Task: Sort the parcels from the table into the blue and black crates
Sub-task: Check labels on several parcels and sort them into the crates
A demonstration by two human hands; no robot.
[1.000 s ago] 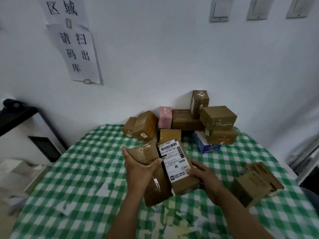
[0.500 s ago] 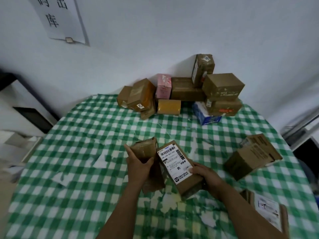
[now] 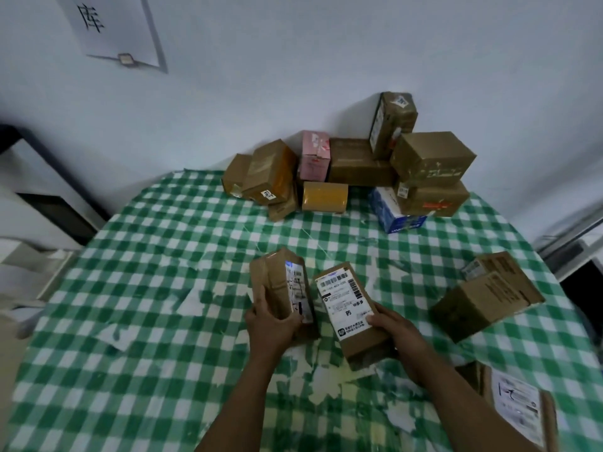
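My left hand (image 3: 272, 324) grips a taped brown parcel (image 3: 277, 285) that stands upright, a label along its right side. My right hand (image 3: 394, 326) holds a second brown parcel (image 3: 352, 318) by its near right edge; its white barcode label faces up. The two parcels are side by side, slightly apart, just above the green checked table (image 3: 146, 288). A pile of several parcels (image 3: 359, 164) leans on the wall at the far side. No blue or black crate is in view.
A large cardboard box (image 3: 489, 295) lies on the table to the right. A flat labelled parcel (image 3: 518, 406) sits at the near right edge. Dark and white shelving (image 3: 39, 203) stands left of the table. A paper sign (image 3: 107, 27) hangs on the wall.
Both hands have drawn the two parcels nearer and lower over the table and moved them apart. The left parcel has turned, so its label side now shows. The view has tilted down.
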